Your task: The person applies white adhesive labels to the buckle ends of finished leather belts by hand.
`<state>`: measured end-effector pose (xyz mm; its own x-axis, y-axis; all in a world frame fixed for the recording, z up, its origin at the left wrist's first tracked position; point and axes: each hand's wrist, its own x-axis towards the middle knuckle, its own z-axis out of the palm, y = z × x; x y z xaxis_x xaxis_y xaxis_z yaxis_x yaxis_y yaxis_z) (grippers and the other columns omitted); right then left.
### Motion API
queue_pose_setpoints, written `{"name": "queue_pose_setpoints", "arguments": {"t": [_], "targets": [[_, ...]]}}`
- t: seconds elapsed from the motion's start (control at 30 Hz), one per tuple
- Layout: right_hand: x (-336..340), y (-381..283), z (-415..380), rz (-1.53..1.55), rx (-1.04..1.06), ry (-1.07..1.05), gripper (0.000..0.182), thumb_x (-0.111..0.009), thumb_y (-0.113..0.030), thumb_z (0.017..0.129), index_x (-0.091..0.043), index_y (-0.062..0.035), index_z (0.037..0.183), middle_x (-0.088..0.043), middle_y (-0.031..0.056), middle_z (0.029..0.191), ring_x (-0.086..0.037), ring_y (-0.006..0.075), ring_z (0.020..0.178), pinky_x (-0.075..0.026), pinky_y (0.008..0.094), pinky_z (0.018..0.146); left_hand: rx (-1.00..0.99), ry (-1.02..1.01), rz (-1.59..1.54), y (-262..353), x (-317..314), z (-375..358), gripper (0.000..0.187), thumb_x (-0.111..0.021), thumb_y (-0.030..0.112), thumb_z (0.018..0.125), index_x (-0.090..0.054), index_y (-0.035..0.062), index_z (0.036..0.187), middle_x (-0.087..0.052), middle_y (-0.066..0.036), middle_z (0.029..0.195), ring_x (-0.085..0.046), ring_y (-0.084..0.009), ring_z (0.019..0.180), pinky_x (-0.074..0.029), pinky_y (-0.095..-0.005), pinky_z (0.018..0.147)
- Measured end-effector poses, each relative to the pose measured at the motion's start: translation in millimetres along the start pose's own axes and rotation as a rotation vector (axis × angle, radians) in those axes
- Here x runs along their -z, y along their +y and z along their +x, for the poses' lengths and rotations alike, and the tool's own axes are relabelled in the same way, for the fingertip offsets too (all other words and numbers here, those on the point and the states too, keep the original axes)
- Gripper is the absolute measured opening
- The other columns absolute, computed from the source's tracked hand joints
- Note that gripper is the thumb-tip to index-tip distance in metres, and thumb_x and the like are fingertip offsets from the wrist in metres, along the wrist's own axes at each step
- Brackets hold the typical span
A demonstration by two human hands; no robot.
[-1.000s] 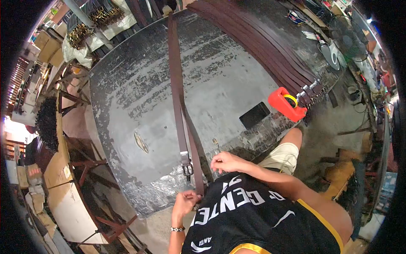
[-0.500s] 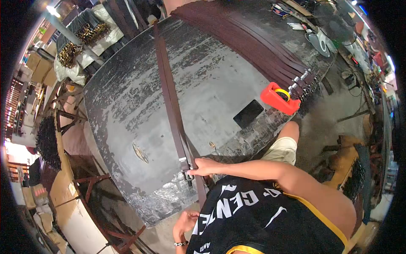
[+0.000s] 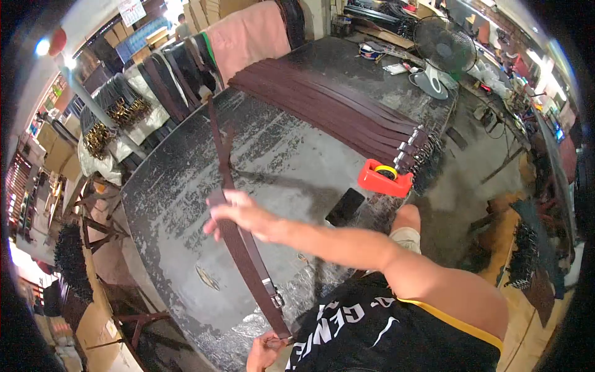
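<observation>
A dark brown belt [image 3: 238, 251] runs lengthwise over the worn dark table [image 3: 180, 223], with a second length of strap beside it. Its metal buckle [image 3: 277, 301] lies near the table's front edge. My right hand [image 3: 242, 214], slightly blurred, is stretched over the table with its fingers closed around the strap partway along. Close to my body, my left hand [image 3: 266, 348] pinches the near end of the belt. Beyond my right hand the strap twists and continues toward the far edge.
A row of brown belts [image 3: 322, 105] with buckles lies across the back right. A red tape dispenser [image 3: 384, 178] and a black phone [image 3: 345, 206] sit at the right edge. A fan [image 3: 443, 46] stands behind. More straps hang at the far left.
My right hand has left the buckle end and moved forward and left along the strap. My left hand now holds the belt's near end. The view has tilted up.
</observation>
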<state>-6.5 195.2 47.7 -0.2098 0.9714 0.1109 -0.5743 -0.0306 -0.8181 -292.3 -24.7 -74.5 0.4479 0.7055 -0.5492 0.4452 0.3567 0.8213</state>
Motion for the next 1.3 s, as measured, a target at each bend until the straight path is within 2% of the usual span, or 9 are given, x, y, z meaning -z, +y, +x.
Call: {"name": "queue_pose_setpoints", "arguments": {"t": [0.13,0.4,0.57,0.67,0.87,1.03,1.13,1.2,1.3], "targets": [[-20,-96,38,-0.019,0.101,-0.003,0.018,-0.057,-0.021,0.095,-0.055,-0.0033,0.097,-0.070,0.0206,0.088,-0.068,0.0224,0.066,-0.056,0.0330,0.061,-0.062,0.017,-0.045,14,9,-6,0.013,-0.059,0.008,0.091,-0.066,-0.0025,0.088,-0.064,-0.006,0.076,-0.056,-0.0159,0.073,-0.047,-0.0340,0.067],[-34,-162,110,-0.223,0.200,0.002,0.018,-0.055,-0.014,0.093,-0.060,0.0018,0.098,-0.071,0.0182,0.090,-0.069,0.0258,0.068,-0.057,0.0378,0.063,-0.034,0.070,-0.094,100,-1,-22,0.019,-0.064,0.017,0.092,-0.064,-0.0017,0.095,-0.064,-0.004,0.078,-0.058,-0.0160,0.073,-0.047,-0.0327,0.069],[-8,-185,191,-0.419,0.264,0.196,0.011,-0.060,-0.004,0.086,-0.065,0.0054,0.088,-0.069,0.0178,0.082,-0.069,0.0301,0.070,-0.057,0.0442,0.066,-0.347,0.204,-0.044,93,6,36,0.016,-0.068,0.010,0.090,-0.057,-0.0013,0.091,-0.059,-0.002,0.075,-0.054,-0.0072,0.073,-0.045,-0.0248,0.066],[-10,-226,217,-0.278,0.099,0.187,0.016,-0.058,-0.008,0.087,-0.066,0.0054,0.089,-0.069,0.0183,0.082,-0.070,0.0269,0.078,-0.057,0.0411,0.076,-0.413,0.297,-0.087,116,-6,58,0.016,-0.066,0.012,0.093,-0.056,-0.0011,0.091,-0.057,-0.001,0.075,-0.053,-0.0067,0.072,-0.044,-0.0237,0.065],[-49,-252,187,-0.263,0.467,-0.112,0.020,-0.059,0.005,0.086,-0.060,0.0045,0.106,-0.065,0.0157,0.091,-0.066,0.0268,0.085,-0.057,0.0402,0.079,-0.444,0.284,-0.143,120,-11,77,0.015,-0.066,0.010,0.092,-0.056,-0.0003,0.091,-0.056,0.002,0.078,-0.051,-0.0058,0.072,-0.044,-0.0231,0.065],[6,-147,171,-0.405,0.496,-0.019,0.022,-0.058,0.006,0.082,-0.063,-0.0030,0.101,-0.065,0.0050,0.089,-0.062,0.0154,0.078,-0.051,0.0308,0.073,-0.336,0.246,0.004,49,11,66,0.014,-0.070,0.006,0.088,-0.061,0.0011,0.079,-0.056,0.004,0.072,-0.049,-0.0046,0.067,-0.040,-0.0226,0.060],[71,-30,138,-0.483,0.152,0.304,0.032,-0.059,-0.005,0.083,-0.059,-0.0023,0.115,-0.060,0.0034,0.086,-0.058,0.0131,0.074,-0.047,0.0293,0.061,-0.037,-0.037,0.171,26,15,36,0.041,-0.065,0.038,0.091,-0.065,-0.0023,0.098,-0.066,-0.006,0.080,-0.056,-0.0163,0.074,-0.046,-0.0343,0.071],[135,70,111,-0.556,-0.202,0.438,0.042,-0.062,-0.016,0.084,-0.057,0.0014,0.122,-0.062,0.0081,0.091,-0.056,0.0156,0.071,-0.044,0.0330,0.056,0.085,-0.033,0.156,-16,10,26,0.037,-0.065,0.031,0.092,-0.064,-0.0023,0.108,-0.067,-0.010,0.095,-0.059,-0.0198,0.086,-0.047,-0.0344,0.081],[240,225,60,-1.032,-0.227,0.464,0.047,-0.067,-0.021,0.077,-0.061,-0.0006,0.119,-0.068,0.0143,0.099,-0.063,0.0258,0.091,-0.050,0.0390,0.078,0.207,-0.011,0.080,-60,4,23,0.031,-0.066,0.021,0.091,-0.064,-0.0018,0.112,-0.068,-0.011,0.103,-0.062,-0.0211,0.094,-0.048,-0.0331,0.088]]}}
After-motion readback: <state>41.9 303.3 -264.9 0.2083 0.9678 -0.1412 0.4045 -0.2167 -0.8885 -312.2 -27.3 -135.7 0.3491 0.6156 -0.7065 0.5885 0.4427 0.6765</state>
